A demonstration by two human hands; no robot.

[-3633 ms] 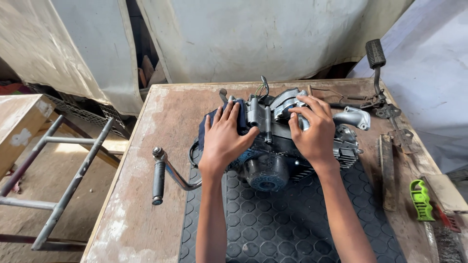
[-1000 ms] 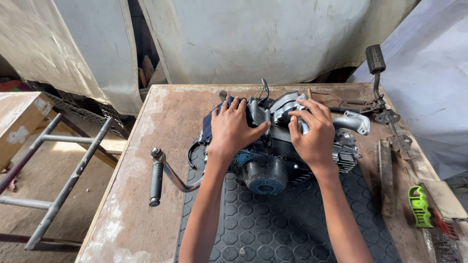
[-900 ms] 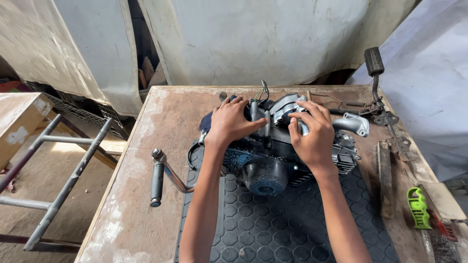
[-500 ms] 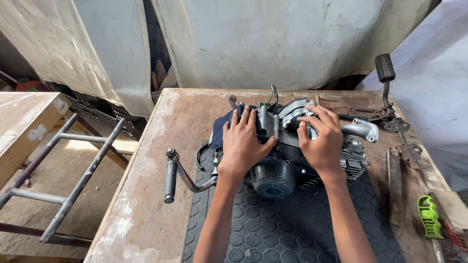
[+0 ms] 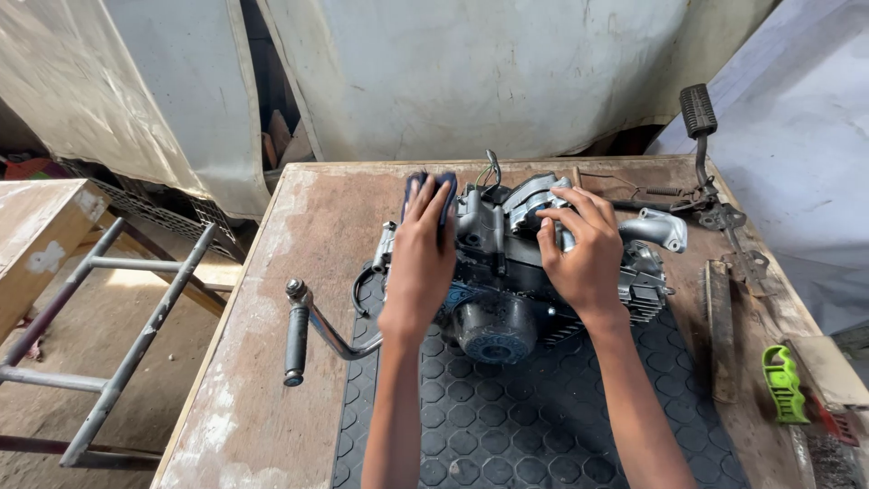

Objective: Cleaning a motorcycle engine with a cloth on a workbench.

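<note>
Engine (image 5: 507,290) on black rubber mat (image 5: 543,426), mid-bench (image 5: 299,235). Left hand (image 5: 424,263) flat on engine's left side, fingers spread over a blue cloth (image 5: 433,192), grip apart. Right hand (image 5: 584,254) resting on engine's top right, fingers curled on the grey cover, not clamped. Kick lever (image 5: 303,330) jutting out left. Green tool (image 5: 783,385) lying well apart at right edge.

Left of the fingers (image 5: 433,204), bare tabletop (image 5: 299,235) lay open down to the kick lever (image 5: 303,330). Right of them, a file (image 5: 721,330) and green tool (image 5: 784,385) crowded the edge.
</note>
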